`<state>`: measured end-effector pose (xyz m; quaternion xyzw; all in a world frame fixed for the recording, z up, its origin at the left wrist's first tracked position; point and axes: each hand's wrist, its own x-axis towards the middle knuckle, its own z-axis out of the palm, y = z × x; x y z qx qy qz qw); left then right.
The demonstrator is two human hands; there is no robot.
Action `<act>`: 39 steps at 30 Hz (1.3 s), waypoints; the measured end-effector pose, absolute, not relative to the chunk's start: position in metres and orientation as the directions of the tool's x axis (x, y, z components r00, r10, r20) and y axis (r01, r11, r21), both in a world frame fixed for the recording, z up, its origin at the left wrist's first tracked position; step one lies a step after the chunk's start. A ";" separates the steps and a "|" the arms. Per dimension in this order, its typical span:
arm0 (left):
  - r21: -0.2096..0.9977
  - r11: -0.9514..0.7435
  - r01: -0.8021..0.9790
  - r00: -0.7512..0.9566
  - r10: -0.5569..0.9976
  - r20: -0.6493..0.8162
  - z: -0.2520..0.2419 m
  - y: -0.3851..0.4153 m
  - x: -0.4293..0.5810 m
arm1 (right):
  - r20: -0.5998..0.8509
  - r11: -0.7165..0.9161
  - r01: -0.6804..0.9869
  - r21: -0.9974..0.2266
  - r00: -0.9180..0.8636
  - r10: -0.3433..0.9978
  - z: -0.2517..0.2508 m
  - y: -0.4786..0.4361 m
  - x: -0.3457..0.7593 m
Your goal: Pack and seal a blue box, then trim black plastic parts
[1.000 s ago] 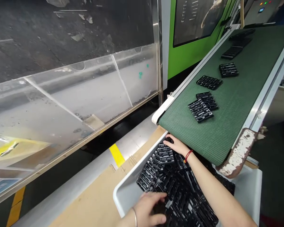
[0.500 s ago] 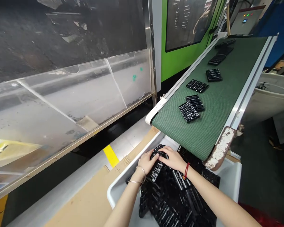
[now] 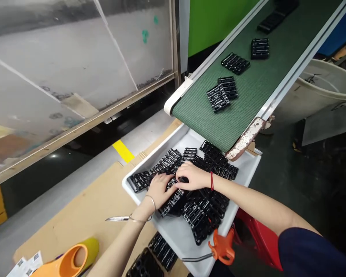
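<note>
Both hands are over a white plastic tray (image 3: 252, 165) heaped with black slotted plastic parts (image 3: 194, 215). My left hand (image 3: 160, 188) is closed on the left side of one slotted part (image 3: 173, 200), which slants under the fingers. At its upper right, my right hand (image 3: 193, 177) grips the same part with curled fingers, and the two thumbs nearly meet. The fingertips are partly hidden behind the hands. More of these parts lie around both hands, some ribbed side up and overlapping.
A green conveyor belt (image 3: 198, 104) slopes down to the tray, carrying several black parts (image 3: 235, 63). An orange-handled tool (image 3: 223, 247) lies at the tray's near edge. On the cardboard (image 3: 83, 215) are a pointed metal blade (image 3: 117, 219) and an orange ring-shaped object (image 3: 62, 265).
My view has tilted down, showing more of the tray and cardboard. Both hands stay together on a slotted part, now over the tray's left-middle, farther from the belt's end.
</note>
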<state>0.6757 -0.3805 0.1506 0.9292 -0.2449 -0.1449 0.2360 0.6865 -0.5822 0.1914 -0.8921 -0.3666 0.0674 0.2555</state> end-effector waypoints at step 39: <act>0.806 0.394 0.442 0.896 -0.231 -0.379 0.051 -0.433 0.477 | -0.200 -0.107 -0.315 -0.943 0.793 -0.575 0.112 -0.700 0.524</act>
